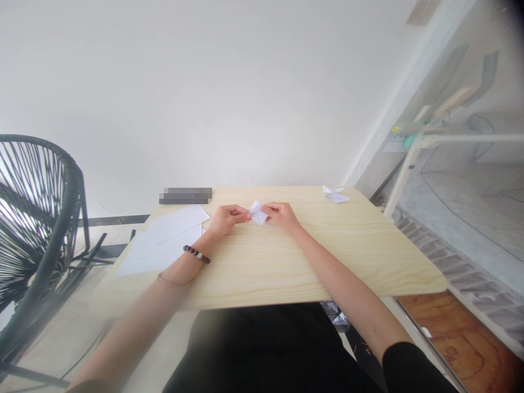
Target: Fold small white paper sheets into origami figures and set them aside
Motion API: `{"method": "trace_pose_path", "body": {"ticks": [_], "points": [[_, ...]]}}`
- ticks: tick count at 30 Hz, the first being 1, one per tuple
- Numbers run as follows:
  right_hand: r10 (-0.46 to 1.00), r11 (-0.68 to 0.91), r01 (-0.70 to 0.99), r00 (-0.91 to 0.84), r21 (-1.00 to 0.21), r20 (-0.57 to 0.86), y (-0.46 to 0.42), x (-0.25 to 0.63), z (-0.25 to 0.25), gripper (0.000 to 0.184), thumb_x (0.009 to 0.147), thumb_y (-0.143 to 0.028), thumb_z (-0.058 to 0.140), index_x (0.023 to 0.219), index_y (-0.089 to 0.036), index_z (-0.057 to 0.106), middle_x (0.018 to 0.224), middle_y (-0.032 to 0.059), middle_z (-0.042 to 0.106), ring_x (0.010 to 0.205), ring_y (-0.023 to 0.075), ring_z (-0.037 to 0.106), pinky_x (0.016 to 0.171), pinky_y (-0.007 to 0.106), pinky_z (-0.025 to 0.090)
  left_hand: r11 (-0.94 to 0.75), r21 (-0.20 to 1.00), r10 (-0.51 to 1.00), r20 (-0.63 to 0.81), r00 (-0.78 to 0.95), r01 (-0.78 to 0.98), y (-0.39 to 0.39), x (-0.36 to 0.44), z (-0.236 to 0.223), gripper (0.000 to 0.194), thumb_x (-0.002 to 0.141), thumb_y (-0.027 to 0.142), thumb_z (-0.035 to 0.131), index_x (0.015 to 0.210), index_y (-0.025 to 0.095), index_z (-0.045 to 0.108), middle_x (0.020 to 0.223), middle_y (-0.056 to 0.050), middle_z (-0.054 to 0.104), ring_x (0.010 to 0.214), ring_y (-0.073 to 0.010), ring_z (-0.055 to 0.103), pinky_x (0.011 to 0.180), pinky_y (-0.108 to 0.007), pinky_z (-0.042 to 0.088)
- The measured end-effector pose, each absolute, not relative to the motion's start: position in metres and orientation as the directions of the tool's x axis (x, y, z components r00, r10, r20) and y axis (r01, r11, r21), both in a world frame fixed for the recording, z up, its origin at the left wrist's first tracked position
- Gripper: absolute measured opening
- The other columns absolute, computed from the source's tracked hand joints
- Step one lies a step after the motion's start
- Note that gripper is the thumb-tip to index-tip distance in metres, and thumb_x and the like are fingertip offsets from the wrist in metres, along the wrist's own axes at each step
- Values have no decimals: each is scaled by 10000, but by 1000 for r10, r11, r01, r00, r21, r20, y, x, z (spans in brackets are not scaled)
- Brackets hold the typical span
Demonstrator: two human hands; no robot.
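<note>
A small folded white paper (257, 213) is held just above the middle of the table, between my two hands. My left hand (227, 219) pinches its left edge between thumb and fingers. On the right side, my right hand (282, 214) grips the same paper with thumb and fingertips. The other fingers of both hands are curled in. A dark bead bracelet (197, 254) circles my left wrist. Which folds lie under the fingertips is hidden.
White paper sheets (151, 243) overlap on the left of the wooden table (254, 273). A folded paper piece (335, 195) lies at the back right. A blurred dark block (185, 196) is at the back left. A dark woven chair (61, 218) stands left; a white frame (403, 183) right.
</note>
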State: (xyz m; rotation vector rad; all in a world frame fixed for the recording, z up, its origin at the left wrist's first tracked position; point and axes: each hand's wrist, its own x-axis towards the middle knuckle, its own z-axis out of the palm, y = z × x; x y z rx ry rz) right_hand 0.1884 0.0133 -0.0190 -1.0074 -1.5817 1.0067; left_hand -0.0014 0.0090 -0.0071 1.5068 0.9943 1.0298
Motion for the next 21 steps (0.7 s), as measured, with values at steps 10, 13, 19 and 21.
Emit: {"method": "trace_pose_path", "body": {"ticks": [10, 13, 19, 21], "points": [[929, 320, 70, -218, -945, 298, 12, 186, -20, 298, 631, -403, 584, 806, -172, 655, 896, 48, 621, 780, 181, 581, 644, 290, 508, -113, 993, 954, 100, 283, 31, 14, 0, -14, 303, 574, 364, 663, 743, 115, 626, 721, -54, 650, 733, -172, 596, 768, -326, 459], [936, 317, 92, -188, -944, 297, 13, 187, -20, 310, 633, -412, 579, 807, -165, 652, 843, 47, 634, 760, 178, 582, 645, 294, 505, -153, 988, 953, 139, 269, 30, 15, -1, -12, 298, 573, 353, 670, 741, 111, 619, 739, -56, 648, 728, -166, 595, 762, -320, 463], [935, 325, 84, -177, -942, 307, 16, 188, -21, 307, 643, -412, 570, 796, -154, 632, 776, 32, 630, 712, 148, 578, 615, 271, 505, -176, 984, 940, 175, 291, -24, 12, 0, -12, 381, 594, 361, 658, 871, 110, 580, 756, -74, 653, 732, -177, 603, 751, -356, 473], [933, 324, 79, -189, -943, 305, 16, 188, -22, 305, 645, -409, 569, 796, -150, 628, 782, 35, 628, 720, 148, 577, 608, 265, 505, -163, 987, 939, 160, 306, -16, 11, 0, -12, 434, 602, 373, 648, 939, 110, 567, 791, -81, 653, 756, -184, 601, 752, -365, 474]]}}
